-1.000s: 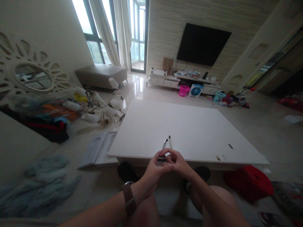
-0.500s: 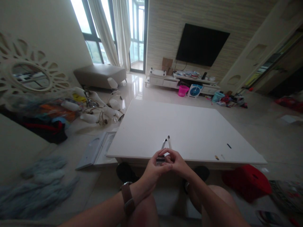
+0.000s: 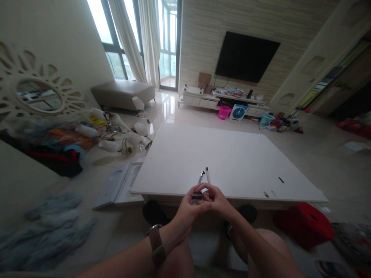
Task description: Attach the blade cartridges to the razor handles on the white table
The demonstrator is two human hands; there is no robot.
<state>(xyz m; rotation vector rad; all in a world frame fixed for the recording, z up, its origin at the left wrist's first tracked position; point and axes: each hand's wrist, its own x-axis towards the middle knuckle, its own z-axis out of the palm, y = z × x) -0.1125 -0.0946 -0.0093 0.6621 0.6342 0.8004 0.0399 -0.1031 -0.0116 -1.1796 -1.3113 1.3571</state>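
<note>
The fingers (image 3: 213,189) of the right hand (image 3: 219,201) are bending inward and meeting those of the left hand (image 3: 187,206), the two hands together forming a ring above the near edge of the table (image 3: 228,154). Inside that ring a small dark box (image 3: 196,198) is sitting, nearer the left hand, whose fingers are curling over it while the thumb is running beneath, so the left hand seems to be gripping it. The right fingers are folding in just beside the box; from where I am standing, I cannot tell whether they are pinching it or only touching the other hand. The thumbs are coming together on the near side.

Just beyond the hands, a silvery tool (image 3: 201,177) is showing on the left and a pale stick (image 3: 208,177) with a dark tip on the right, both pointing to the far side. The hands are hiding their near ends, so I cannot tell whether anything is holding them.

Farther right on the table, a black strip (image 3: 281,180) is lying apart, and nearer the edge a brownish piece (image 3: 266,194) is resting just beside a thin pale piece (image 3: 273,193). A watch (image 3: 157,247) is circling the left wrist. On the floor, a red stool (image 3: 314,226) is standing near right.
</note>
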